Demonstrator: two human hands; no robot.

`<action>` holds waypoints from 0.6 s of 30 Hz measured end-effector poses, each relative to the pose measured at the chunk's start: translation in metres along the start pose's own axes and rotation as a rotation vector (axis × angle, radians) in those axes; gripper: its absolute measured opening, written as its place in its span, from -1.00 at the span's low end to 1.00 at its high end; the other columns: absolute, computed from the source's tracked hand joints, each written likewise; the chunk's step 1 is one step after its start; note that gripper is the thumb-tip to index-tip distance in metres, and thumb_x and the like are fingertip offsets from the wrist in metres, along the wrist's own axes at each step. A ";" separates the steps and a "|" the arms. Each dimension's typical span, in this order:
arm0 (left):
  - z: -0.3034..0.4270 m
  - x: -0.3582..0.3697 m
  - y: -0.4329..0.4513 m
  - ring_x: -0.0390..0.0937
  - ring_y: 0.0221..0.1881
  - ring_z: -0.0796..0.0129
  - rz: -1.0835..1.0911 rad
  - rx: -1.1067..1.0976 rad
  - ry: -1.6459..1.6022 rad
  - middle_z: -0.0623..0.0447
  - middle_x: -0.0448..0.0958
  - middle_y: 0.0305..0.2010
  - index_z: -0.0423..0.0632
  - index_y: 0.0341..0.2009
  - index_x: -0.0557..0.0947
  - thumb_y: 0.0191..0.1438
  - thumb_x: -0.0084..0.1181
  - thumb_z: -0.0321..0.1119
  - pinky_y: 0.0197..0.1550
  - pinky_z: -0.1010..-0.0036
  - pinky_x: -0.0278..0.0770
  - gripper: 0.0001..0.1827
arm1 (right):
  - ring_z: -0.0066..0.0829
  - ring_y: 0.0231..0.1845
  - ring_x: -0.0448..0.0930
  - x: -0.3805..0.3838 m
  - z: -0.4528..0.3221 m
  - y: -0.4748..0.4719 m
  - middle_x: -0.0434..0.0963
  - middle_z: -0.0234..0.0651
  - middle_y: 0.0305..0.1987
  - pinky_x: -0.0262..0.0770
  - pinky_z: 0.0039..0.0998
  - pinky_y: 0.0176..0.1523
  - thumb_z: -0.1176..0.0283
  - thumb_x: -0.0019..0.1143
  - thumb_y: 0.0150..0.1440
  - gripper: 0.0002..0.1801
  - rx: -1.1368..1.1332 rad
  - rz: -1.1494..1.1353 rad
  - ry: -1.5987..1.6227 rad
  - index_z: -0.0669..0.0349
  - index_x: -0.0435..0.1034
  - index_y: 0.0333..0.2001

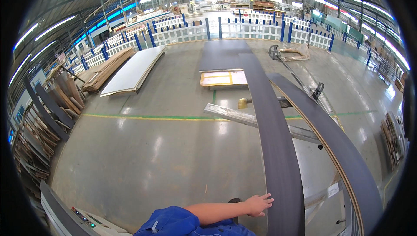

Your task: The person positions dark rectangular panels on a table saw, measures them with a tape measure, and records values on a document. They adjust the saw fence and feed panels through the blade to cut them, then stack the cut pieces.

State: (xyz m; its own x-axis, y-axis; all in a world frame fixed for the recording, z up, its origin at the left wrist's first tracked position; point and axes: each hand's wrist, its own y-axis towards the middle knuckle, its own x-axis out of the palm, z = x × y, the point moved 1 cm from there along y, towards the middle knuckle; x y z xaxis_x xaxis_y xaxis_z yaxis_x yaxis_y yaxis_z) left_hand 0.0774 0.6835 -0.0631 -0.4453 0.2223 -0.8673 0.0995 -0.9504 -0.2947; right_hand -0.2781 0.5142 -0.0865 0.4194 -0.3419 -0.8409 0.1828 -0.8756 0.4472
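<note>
My left hand (pixel 260 205) reaches across from a blue sleeve, its fingers apart and resting at the left edge of a long, dark grey panel strip (pixel 277 144). The fingers lie flat against the panel and do not wrap around it. The strip runs away from me across metal support bars (pixel 231 113). Its far end overlaps a stack of wide dark panels (pixel 221 55). To its right lies a second dark strip (pixel 325 131), with pale layered edges. My right hand is out of view.
A long bar clamp (pixel 294 74) lies beyond the second strip. White-topped boards (pixel 135 69) and brown boards (pixel 109 68) lie to the left, near leaning offcuts (pixel 35 138). A machine panel with lit buttons (pixel 83 217) sits at lower left. White fencing (pixel 251 30) crosses behind.
</note>
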 end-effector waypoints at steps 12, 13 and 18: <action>-0.006 -0.002 0.001 -0.05 0.66 0.04 -0.009 0.024 -0.015 0.03 0.17 0.62 -0.05 0.41 0.45 0.18 0.32 0.00 0.34 0.11 0.48 -0.23 | 0.28 0.04 0.56 0.013 0.017 -0.001 0.59 0.32 -0.06 0.43 0.16 0.23 0.35 0.20 0.02 -0.54 0.051 -0.061 -0.009 0.49 0.54 -0.07; -0.007 -0.001 0.001 -0.03 0.65 0.04 0.004 0.031 -0.030 0.03 0.18 0.61 -0.05 0.41 0.45 0.16 0.33 -0.01 0.34 0.11 0.48 -0.22 | 0.28 0.04 0.56 0.012 0.016 -0.001 0.59 0.31 -0.06 0.44 0.16 0.23 0.35 0.20 0.02 -0.55 0.046 -0.056 -0.009 0.49 0.54 -0.08; -0.011 0.000 0.000 0.06 0.62 0.02 0.114 0.073 0.033 0.03 0.24 0.58 -0.02 0.37 0.48 0.15 0.33 -0.01 0.37 0.07 0.44 -0.26 | 0.26 0.02 0.57 0.010 0.013 0.000 0.62 0.24 -0.08 0.45 0.14 0.21 0.32 0.22 0.03 -0.57 -0.018 -0.056 0.002 0.49 0.56 -0.12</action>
State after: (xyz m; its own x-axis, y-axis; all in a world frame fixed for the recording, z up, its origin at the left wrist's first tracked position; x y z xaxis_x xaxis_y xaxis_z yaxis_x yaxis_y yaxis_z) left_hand 0.0868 0.6857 -0.0678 -0.4050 0.1174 -0.9068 0.0824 -0.9830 -0.1641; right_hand -0.2857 0.5064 -0.0993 0.4102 -0.2922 -0.8639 0.2218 -0.8869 0.4053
